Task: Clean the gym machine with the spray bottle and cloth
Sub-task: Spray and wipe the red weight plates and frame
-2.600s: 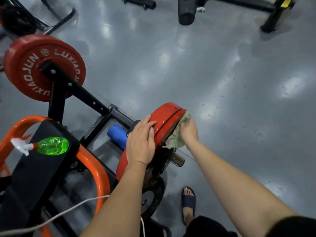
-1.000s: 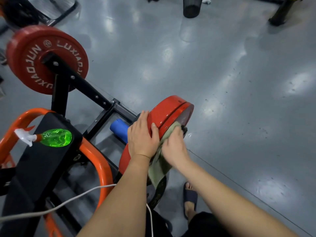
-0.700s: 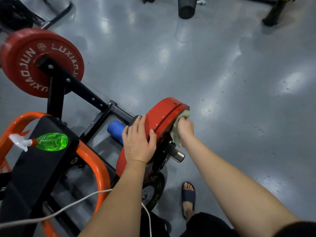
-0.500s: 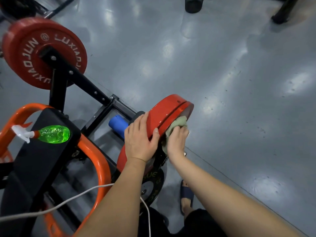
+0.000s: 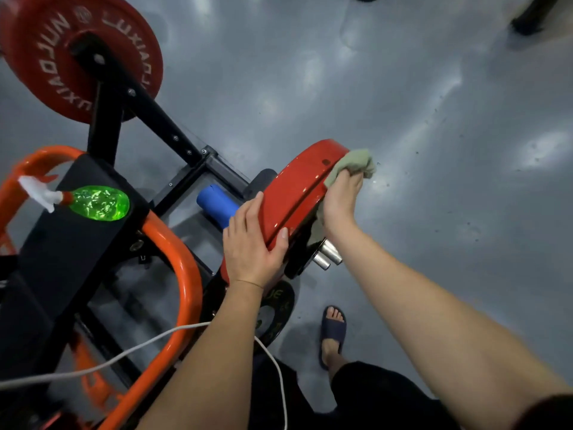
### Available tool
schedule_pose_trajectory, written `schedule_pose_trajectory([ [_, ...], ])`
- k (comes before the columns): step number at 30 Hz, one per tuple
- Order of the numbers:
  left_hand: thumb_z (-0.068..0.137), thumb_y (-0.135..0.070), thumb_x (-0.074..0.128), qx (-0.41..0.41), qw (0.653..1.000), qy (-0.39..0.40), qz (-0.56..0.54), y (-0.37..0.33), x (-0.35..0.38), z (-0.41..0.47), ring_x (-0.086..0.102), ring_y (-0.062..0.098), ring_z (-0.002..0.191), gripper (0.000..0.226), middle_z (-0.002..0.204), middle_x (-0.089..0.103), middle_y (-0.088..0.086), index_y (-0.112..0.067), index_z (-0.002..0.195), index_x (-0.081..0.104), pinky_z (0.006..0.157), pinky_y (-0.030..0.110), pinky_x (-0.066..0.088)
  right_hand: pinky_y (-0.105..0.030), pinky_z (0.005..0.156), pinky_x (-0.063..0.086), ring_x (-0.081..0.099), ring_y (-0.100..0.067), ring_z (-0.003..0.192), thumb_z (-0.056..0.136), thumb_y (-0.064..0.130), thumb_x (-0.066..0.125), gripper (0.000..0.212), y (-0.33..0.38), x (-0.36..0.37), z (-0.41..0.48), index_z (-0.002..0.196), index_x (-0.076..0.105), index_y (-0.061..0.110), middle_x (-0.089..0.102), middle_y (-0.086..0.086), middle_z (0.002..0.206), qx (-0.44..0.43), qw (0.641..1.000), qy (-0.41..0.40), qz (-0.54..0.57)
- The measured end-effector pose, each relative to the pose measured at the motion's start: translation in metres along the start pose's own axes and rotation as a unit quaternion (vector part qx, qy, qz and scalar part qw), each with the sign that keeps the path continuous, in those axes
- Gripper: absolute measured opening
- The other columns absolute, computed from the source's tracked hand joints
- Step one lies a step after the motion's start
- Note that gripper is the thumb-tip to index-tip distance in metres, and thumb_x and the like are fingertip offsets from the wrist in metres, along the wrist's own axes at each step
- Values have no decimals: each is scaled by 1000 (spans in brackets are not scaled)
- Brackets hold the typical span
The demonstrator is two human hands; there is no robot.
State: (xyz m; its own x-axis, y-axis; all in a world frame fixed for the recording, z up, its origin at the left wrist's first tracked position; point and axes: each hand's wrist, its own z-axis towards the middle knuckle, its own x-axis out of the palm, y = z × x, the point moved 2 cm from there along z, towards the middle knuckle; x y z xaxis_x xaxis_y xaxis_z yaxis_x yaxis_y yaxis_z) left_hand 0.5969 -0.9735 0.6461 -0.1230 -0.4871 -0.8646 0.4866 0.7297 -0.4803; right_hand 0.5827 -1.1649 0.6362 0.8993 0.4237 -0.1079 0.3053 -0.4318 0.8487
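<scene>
The right hand [image 5: 342, 203] pinched the soft, limp cloth [image 5: 353, 161] against the far rim of the near red plate [image 5: 297, 187], likely heavy and rigid. The left hand [image 5: 251, 243] pressed flat, steadying it. The spray bottle [image 5: 99, 202] lay left.

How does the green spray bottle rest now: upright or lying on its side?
Lying on its side. The spray bottle rests lengthwise on the black pad, its white nozzle sticking out sideways.
</scene>
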Motion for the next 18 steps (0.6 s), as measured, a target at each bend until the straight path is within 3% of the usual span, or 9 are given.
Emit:
schedule_pose_trajectory([
  [2,94,-58,40,-8,999,-23,-29,12,3,-14,49,32,128,76,141,52,12,-11,154,39,103,48,40,-52,116,30,42,-23,142,76,60,27,81,-22,2,39,152,36,33,37,4,160,62,998,25,21],
  [4,96,-59,36,-5,997,-43,-58,26,7,-26,49,34,127,77,139,51,15,-7,153,39,105,50,40,-54,113,36,48,-30,137,72,68,23,92,-46,2,43,152,38,26,47,-5,154,71,997,41,14],
  [6,98,-62,32,2,995,-46,-88,41,12,-37,48,36,127,80,139,49,17,-3,152,35,108,49,39,-51,120,27,38,-29,143,81,59,15,89,-40,2,-6,156,30,14,37,-10,159,22,998,42,-33],
  [8,99,-64,31,9,994,-27,-109,58,14,-48,47,37,127,81,140,44,19,-3,153,29,111,44,37,-40,123,15,27,-18,149,94,50,17,71,-44,6,-53,160,21,24,24,2,166,3,999,34,-5],
  [11,101,-63,33,21,994,45,-92,80,7,-60,51,36,123,77,141,40,20,-12,155,19,104,36,39,-31,123,16,20,-13,152,95,44,23,72,-76,8,-113,162,13,21,15,5,168,-53,995,79,-18],
  [13,101,-63,32,10,996,73,-52,90,-9,-62,57,37,115,70,138,45,19,-13,150,25,96,45,49,-20,123,14,18,-12,153,96,41,27,73,-89,5,-145,162,10,15,11,0,169,-84,986,132,-50],
  [15,102,-64,29,1,998,66,-13,88,-32,-53,59,38,106,65,130,49,14,-10,135,44,89,52,52,-4,116,7,11,-6,153,100,28,30,69,-82,1,-164,163,4,14,3,6,169,-127,979,150,-60],
  [16,102,-63,30,2,998,63,4,83,-43,-46,60,37,102,63,125,49,11,-10,127,50,87,52,52,-5,116,5,9,-5,153,101,24,30,69,-71,2,-160,163,3,14,0,6,169,-133,979,150,-47],
  [18,101,-58,32,4,998,57,26,72,-61,-32,60,36,98,56,121,47,7,-11,121,55,83,50,52,-22,125,8,13,-11,153,98,27,29,69,-56,9,-128,162,10,11,8,0,169,-129,985,114,-11],
])
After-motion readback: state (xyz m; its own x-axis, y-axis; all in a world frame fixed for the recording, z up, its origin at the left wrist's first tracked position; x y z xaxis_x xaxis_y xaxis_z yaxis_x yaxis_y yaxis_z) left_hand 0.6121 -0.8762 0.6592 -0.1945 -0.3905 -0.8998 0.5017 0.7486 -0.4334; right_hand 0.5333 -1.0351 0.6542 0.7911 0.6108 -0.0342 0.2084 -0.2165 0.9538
